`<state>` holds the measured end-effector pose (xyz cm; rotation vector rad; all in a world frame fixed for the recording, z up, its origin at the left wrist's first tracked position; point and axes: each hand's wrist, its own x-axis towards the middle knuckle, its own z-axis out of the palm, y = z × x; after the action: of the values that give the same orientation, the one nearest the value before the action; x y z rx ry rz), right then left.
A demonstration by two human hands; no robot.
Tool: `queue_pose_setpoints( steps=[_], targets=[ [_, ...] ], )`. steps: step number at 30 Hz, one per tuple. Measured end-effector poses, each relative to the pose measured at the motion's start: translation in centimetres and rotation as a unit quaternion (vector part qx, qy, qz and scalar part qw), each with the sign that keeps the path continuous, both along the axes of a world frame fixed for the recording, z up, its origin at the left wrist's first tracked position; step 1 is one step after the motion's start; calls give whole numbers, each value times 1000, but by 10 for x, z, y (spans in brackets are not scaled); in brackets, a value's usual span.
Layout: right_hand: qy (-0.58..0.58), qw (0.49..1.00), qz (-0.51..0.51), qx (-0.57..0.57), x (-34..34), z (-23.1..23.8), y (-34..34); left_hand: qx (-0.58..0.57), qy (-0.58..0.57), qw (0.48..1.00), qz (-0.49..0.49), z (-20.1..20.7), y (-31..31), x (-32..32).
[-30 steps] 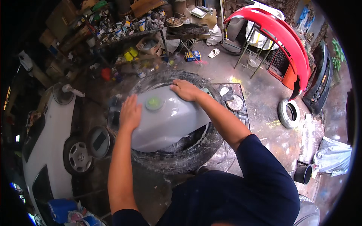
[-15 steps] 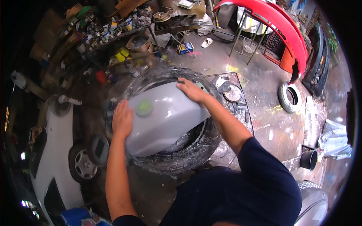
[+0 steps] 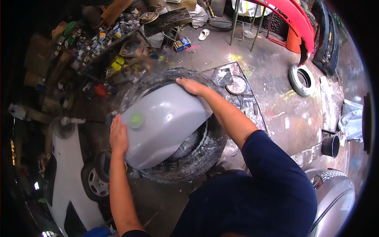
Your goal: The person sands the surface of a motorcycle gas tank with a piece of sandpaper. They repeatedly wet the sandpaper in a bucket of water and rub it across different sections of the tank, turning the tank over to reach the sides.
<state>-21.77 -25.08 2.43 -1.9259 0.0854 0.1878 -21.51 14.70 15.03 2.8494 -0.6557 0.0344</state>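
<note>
A smooth grey motorcycle fuel tank (image 3: 169,112), its round filler spot (image 3: 137,119) covered in pale green, lies slanted over a big worn tyre (image 3: 197,166). My left hand (image 3: 119,136) presses along the tank's left end with fingers nearly straight; its palm side is hidden. At the far right end, my right hand (image 3: 191,87) grips the upper edge, fingertips curled over it. The tank sits between both hands. Part of the tyre's dark hollow shows below the tank's right side.
To the right of the tyre is a paint-stained board (image 3: 256,114) with a round can lid (image 3: 237,85). A pale tyre (image 3: 302,80) and a black bucket (image 3: 330,146) stand farther right. Cluttered shelves (image 3: 106,43) fill the far left; a white car (image 3: 67,166) is on the left.
The whole view has shifted, and the tank and both hands now appear slightly farther left in the picture. Both hands stay on the tank.
</note>
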Motion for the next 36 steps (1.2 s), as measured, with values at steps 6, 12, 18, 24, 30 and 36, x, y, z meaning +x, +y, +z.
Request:
queue_pose_setpoints(
  steps=[6, 12, 18, 24, 30, 36],
  targets=[
    [-110, 978, -93, 153, -141, -17, 24, -4, 0, 1000, 5, 2, 7, -7],
    [-159, 983, -93, 15, -116, -7, 31, 4, -6, 1000, 9, -2, 5, -5],
    [-101, 994, -27, 26, -28, 28, 20, 13, 6, 1000, 5, -1, 1, -2],
    [-224, 956, -147, -117, -184, -31, 61, -1, 17, 1000, 10, 5, 7, -4],
    [-284, 926, -225, -106, -183, 10, 113, 8, 10, 1000, 4, 0, 2, -1],
    [-454, 879, -88, -121, -149, 60, 179, -20, 22, 999, -14, -4, 16, 5]
  ],
)
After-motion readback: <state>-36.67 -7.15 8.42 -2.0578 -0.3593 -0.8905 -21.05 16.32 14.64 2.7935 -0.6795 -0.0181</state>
